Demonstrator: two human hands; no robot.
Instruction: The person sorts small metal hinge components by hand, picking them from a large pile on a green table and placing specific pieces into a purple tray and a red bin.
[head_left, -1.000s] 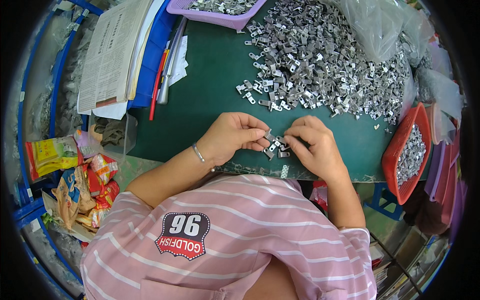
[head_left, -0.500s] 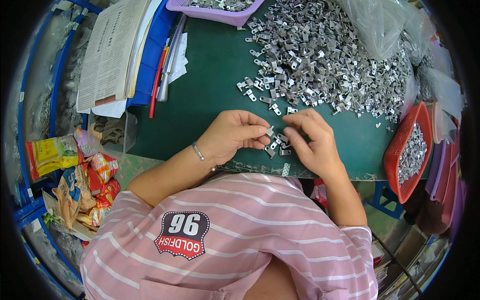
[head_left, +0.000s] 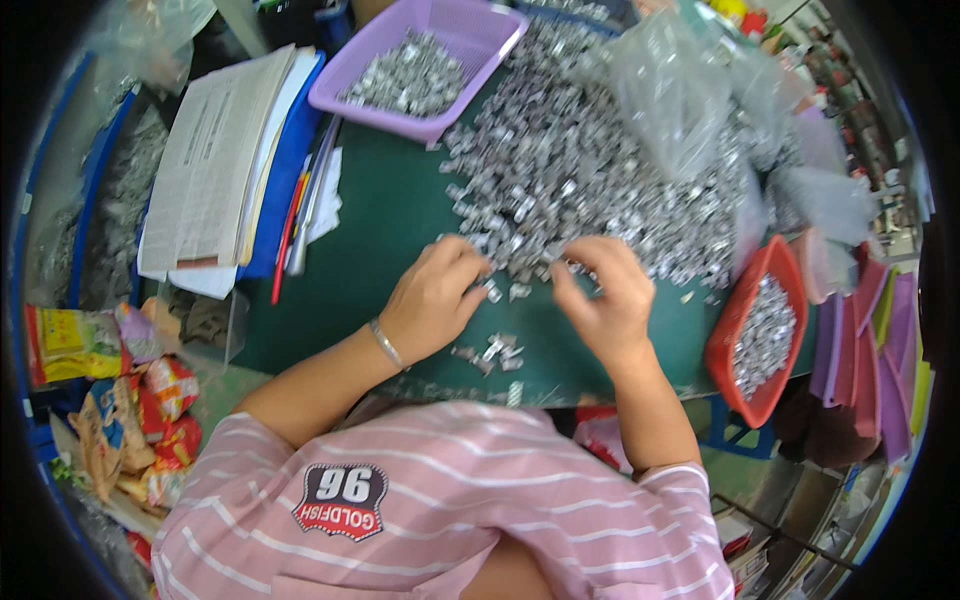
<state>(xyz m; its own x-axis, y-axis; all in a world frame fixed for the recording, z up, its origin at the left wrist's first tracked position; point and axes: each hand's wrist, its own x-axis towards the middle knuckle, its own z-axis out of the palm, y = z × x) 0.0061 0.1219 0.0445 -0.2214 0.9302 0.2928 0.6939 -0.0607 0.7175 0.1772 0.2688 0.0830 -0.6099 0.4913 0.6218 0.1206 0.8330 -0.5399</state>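
Note:
A large heap of small silver metal brackets, each like a bent tab with a hole, covers the far middle of the green table. At its near left edge my left hand reaches down, fingers bent and thumb apart from them. One loose bracket lies by that thumb's tip. My right hand is at the heap's near edge, thumb and forefinger parted around brackets there. Motion blur hides whether the fingertips touch any. A small group of brackets lies nearer the table's front edge.
A purple basket with brackets stands far left, a red basket at the right edge. Clear plastic bags lie over the heap. Papers, a red pen and a blue tray are at the left.
Both hands have moved away from the small group near the front edge, out to the heap. The bracket pinched in my left hand is no longer there. The view has shifted, showing more far table.

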